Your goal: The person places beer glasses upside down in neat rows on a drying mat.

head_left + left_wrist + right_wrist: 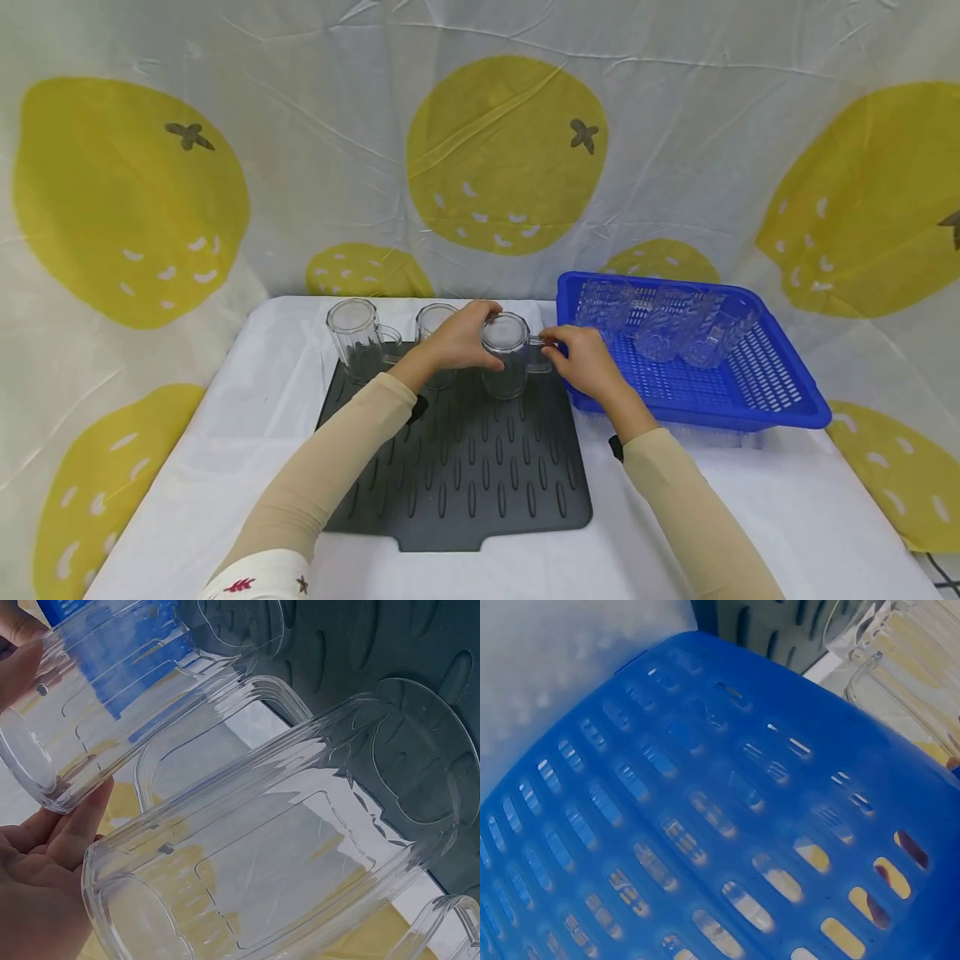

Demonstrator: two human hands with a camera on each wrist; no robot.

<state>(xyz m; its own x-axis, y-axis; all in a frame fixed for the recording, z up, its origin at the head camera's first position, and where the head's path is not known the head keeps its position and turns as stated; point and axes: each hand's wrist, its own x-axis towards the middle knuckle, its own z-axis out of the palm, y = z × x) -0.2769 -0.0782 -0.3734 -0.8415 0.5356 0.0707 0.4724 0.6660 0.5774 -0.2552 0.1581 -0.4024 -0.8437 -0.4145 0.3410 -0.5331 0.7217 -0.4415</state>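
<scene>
Toward the back right of the dark drying mat (480,475) stands a clear mug (507,379) with its handle toward the basket. My left hand (467,335) grips its upper part, thumb on one side and fingers on the other. The right hand (588,360) pinches the mug's handle between thumb and fingers. Beside it, partly behind my left hand, is a second clear mug (437,380); a third clear mug (362,350) stands at the mat's back left corner. In the left wrist view, the held mug (112,690) lies behind the nearer mug (285,847).
A blue perforated basket (780,367) sits on the right, close to the right hand, with several clear glass vessels (660,333) lying in it. White cloth (225,483) covers the table. A lemon-patterned curtain (322,150) hangs behind.
</scene>
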